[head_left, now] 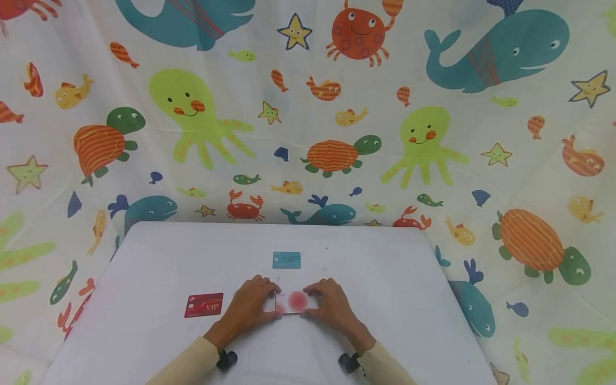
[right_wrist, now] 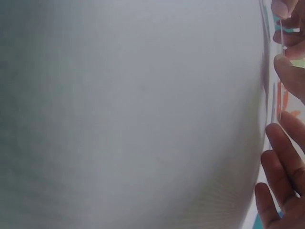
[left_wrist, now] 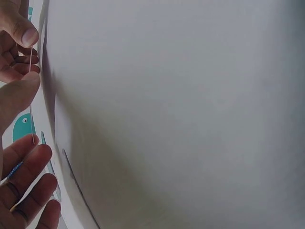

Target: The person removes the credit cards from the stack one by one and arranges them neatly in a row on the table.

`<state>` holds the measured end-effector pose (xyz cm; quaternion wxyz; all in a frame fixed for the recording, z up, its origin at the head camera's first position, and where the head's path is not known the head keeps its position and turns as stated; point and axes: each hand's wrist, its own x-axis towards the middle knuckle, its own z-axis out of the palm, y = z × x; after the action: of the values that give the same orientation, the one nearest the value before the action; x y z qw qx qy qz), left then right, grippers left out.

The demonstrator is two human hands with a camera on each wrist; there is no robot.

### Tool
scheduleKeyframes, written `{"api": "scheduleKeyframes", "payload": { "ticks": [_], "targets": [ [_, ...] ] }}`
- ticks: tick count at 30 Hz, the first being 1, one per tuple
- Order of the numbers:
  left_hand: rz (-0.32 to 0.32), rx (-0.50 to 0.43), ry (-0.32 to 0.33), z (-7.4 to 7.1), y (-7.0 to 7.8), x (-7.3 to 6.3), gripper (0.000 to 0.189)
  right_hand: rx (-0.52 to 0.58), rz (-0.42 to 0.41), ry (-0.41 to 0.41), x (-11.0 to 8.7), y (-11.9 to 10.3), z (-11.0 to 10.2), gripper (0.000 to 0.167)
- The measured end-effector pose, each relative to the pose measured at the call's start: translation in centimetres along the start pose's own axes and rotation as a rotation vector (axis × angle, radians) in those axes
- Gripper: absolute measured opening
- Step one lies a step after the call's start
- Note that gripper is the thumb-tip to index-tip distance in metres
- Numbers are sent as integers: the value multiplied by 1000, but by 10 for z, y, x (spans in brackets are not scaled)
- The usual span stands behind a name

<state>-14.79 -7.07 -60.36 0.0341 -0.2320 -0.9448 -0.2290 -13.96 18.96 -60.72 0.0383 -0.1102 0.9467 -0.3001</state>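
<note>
1. The pink card (head_left: 289, 302) is between the two hands, over the near-middle part of the white table (head_left: 394, 267).
2. Its long axis runs left to right across the person's front, close to level in the head view; the short ends face the hands. A large pink circle fills much of its right half (a smaller one sits at the lower left corner).
3. The left hand (head_left: 250, 305) pinches the left end, thumb at the near corner and index finger at the far one.
4. The right hand (head_left: 332, 305) pinches the right end likewise, thumb near and index finger far.
5. Both wrist views show the card edge-on, as a thin line (its printed face cannot be read there).
6. The teal card (head_left: 286, 260), marked VIP, lies beyond the pink one, its long axis roughly parallel.
7. The red card (head_left: 204, 305) lies left of the left hand, lengthwise left to right, its right end tipped slightly away from the person.
</note>
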Motion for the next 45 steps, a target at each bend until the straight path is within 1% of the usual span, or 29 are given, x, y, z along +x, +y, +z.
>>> {"api": "scheduleKeyframes", "payload": {
  "ticks": [10,17,22,31,37,45],
  "targets": [
    [2,-4,11,-1,2,-4,54,-7,-11,-4,-3,-3,-2,48],
    [0,13,4,0,2,-6,54,-16,-15,-2,-5,-4,-2,47],
    [-2,7,-1,0,3,-7,53,-15,-18,0,-8,-4,-2,48],
    [1,-4,12,-1,3,-11,53,-28,-37,1,-10,-4,0,48],
    [2,-9,1,-1,2,-13,54,-30,-32,-3,-11,-7,0,48],
    [11,3,21,0,0,-13,53,-33,-24,3,-9,-9,2,48]
  ]
}}
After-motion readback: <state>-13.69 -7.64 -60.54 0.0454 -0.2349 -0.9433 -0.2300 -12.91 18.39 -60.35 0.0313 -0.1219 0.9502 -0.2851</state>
